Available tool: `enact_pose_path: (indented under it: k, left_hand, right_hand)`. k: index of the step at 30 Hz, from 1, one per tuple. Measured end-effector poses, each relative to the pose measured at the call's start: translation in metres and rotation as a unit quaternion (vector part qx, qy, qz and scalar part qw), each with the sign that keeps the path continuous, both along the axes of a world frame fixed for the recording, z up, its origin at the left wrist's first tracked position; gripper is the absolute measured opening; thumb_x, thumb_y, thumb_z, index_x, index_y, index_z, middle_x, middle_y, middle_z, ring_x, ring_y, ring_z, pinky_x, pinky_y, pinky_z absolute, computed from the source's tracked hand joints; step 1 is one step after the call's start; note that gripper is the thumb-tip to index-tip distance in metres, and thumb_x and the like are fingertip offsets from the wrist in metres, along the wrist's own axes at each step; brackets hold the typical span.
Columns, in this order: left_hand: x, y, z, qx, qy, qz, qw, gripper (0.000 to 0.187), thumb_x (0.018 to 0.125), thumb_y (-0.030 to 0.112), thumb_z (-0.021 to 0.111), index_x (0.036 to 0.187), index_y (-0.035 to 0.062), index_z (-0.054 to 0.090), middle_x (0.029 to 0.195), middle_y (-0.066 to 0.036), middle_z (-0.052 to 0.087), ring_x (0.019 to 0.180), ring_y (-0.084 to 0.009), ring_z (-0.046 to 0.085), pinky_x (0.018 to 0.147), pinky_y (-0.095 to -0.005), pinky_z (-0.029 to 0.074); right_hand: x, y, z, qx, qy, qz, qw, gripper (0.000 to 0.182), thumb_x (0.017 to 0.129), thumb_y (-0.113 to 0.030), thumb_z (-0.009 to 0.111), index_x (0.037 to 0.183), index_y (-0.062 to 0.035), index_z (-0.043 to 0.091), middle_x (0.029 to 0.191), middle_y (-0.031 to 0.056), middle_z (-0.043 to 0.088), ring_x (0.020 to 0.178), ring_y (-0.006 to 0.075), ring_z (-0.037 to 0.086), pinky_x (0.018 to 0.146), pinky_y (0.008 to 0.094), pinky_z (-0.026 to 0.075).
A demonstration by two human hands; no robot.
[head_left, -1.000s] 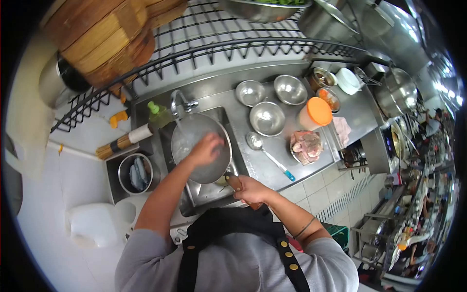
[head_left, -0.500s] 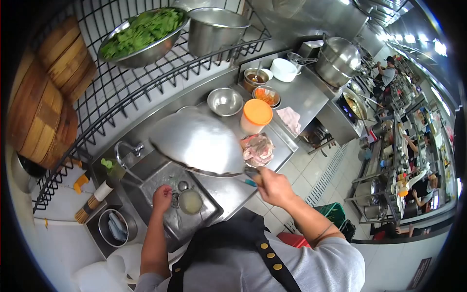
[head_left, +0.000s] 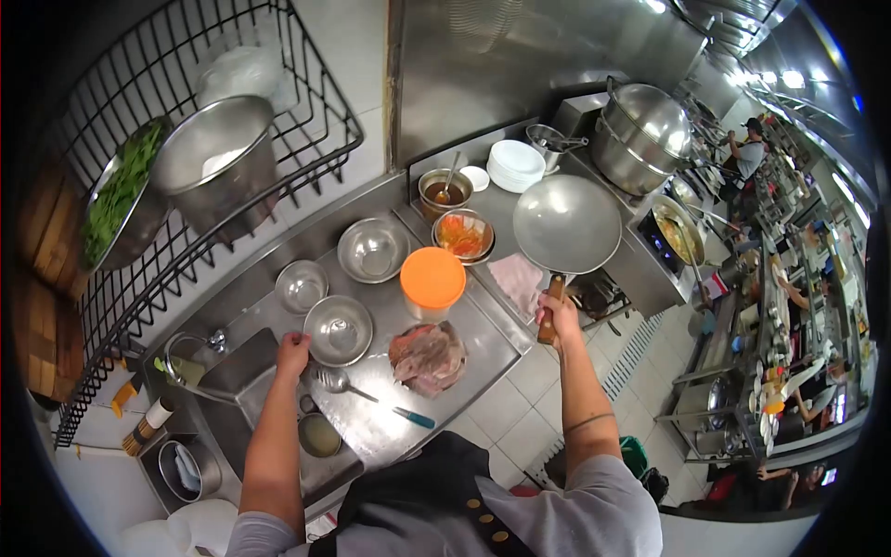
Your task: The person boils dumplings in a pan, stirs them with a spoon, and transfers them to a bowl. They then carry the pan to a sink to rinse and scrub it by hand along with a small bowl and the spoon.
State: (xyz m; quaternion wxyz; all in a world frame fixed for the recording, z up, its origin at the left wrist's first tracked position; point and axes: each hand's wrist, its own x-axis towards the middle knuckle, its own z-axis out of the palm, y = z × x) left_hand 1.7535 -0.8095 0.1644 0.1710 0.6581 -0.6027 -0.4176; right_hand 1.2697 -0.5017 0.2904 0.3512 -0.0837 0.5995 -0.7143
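My right hand [head_left: 560,314] is wrapped round the wooden handle of a round metal pan [head_left: 567,226], held out toward the stove side. My left hand [head_left: 293,353] is closed at the rim of a shallow metal bowl [head_left: 339,330] on the steel counter; whether it grips the rim is unclear. Just right of that bowl lies a slotted spoon [head_left: 336,382] with a teal handle. Raw meat [head_left: 429,359] sits on the counter beside a tub with an orange lid [head_left: 433,278]. Two more metal bowls [head_left: 373,251] [head_left: 302,286] stand behind.
A sink [head_left: 251,371] with a faucet is at the left, under a wire rack [head_left: 316,176] holding a pot and greens. White plates [head_left: 516,165], a steamer pot [head_left: 640,139] and a wok [head_left: 677,232] on the stove stand at the right. People work at far right.
The pan has moved from above the counter and sink to the right. Bowls and the spoon it covered now show. My left hand has moved from the sink to the bowl's edge.
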Motion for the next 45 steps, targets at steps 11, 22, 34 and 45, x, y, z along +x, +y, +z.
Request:
enact_pose_path:
  k: [11,22,34,45]
  left_hand:
    - [-0.05,0.013,0.042,-0.294,-0.105,0.026,0.95,0.029,0.077,0.015,0.071,0.103,0.0059,0.061,0.108,-0.015,0.064,0.105,-0.0344,0.059,0.093,-0.0435,0.045]
    - [-0.194,-0.033,0.055,-0.332,-0.198,-0.376,0.842,0.024,0.085,0.018,0.067,0.109,0.0143,0.067,0.109,-0.007,0.068,0.113,-0.0263,0.06,0.108,-0.048,0.036]
    - [0.061,0.017,0.114,-0.13,0.374,0.242,0.886,0.025,0.097,0.027,0.063,0.114,0.009,0.062,0.087,0.002,0.06,0.078,-0.0075,0.055,0.073,-0.0264,0.046]
    - [0.241,0.025,0.04,-0.106,0.198,0.235,0.946,0.024,0.096,0.029,0.064,0.1,0.0049,0.065,0.084,0.003,0.06,0.078,-0.0069,0.051,0.069,-0.0262,0.041]
  right_hand:
    - [-0.11,-0.036,-0.102,0.184,0.234,-0.006,0.955,0.042,0.096,-0.04,0.062,0.101,0.0018,0.063,0.083,0.0074,0.064,0.07,0.0159,0.061,0.064,0.031,0.051]
    - [-0.012,0.013,-0.053,0.261,0.504,-0.076,0.82,0.063,0.095,-0.035,0.062,0.142,0.0033,0.043,0.135,0.026,0.047,0.12,0.0377,0.05,0.097,0.0455,0.043]
    - [0.161,-0.023,0.025,-0.022,0.621,0.108,0.776,0.028,0.082,0.002,0.067,0.11,0.0025,0.061,0.111,0.019,0.064,0.1,0.036,0.062,0.086,0.0402,0.049]
    - [0.319,-0.067,-0.091,0.001,-0.406,-0.027,0.914,0.028,0.098,-0.008,0.048,0.123,0.0022,0.056,0.112,0.017,0.068,0.098,0.0285,0.068,0.084,0.0344,0.059]
